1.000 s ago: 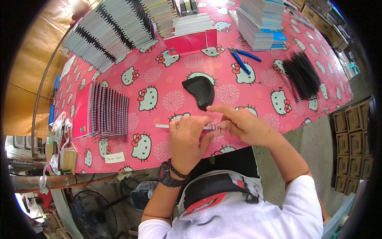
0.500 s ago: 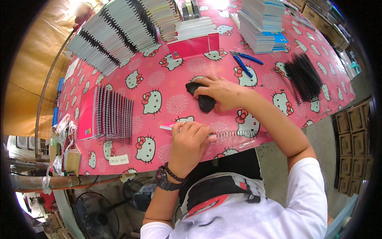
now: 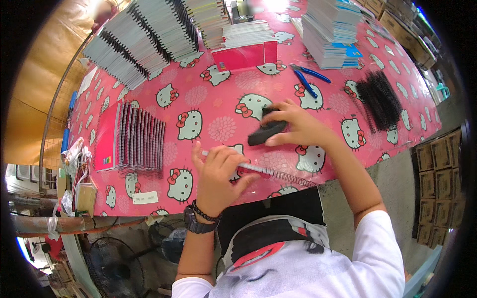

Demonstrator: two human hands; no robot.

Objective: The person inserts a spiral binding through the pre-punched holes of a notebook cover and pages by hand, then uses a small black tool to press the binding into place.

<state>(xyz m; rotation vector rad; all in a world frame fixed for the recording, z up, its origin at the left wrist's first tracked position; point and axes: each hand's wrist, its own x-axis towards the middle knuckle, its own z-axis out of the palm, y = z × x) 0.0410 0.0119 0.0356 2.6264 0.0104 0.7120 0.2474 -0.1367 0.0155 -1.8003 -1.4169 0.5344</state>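
My left hand (image 3: 218,174), with a watch and a beaded bracelet at its wrist, straddles a thin notebook (image 3: 254,168) near the table's front edge. Its fingers lie on the far side and the thumb on the near side; the notebook is seen edge-on and mostly hidden by the hand. From the notebook's right end a dark spiral binding coil (image 3: 293,179) sticks out over the table edge. To the far right of it, my right hand (image 3: 298,124) grips a soft-looking black pad (image 3: 266,133), thumb below and fingers above. The pad's exact kind I cannot make out.
Blue-handled pliers (image 3: 310,79) lie beyond my right hand. Loose black coils (image 3: 380,102) are heaped at the right. Spiral-bound notebooks (image 3: 141,139) stand at the left, with stacks (image 3: 144,42) behind. A pink-covered stack (image 3: 246,57) and a tall blue-and-white pile (image 3: 330,37) stand at the back.
My right hand has moved right and a little nearer, lifting and folding the black pad. My left hand has shifted left with fingers more spread, and the coil's free end now slants nearer me.
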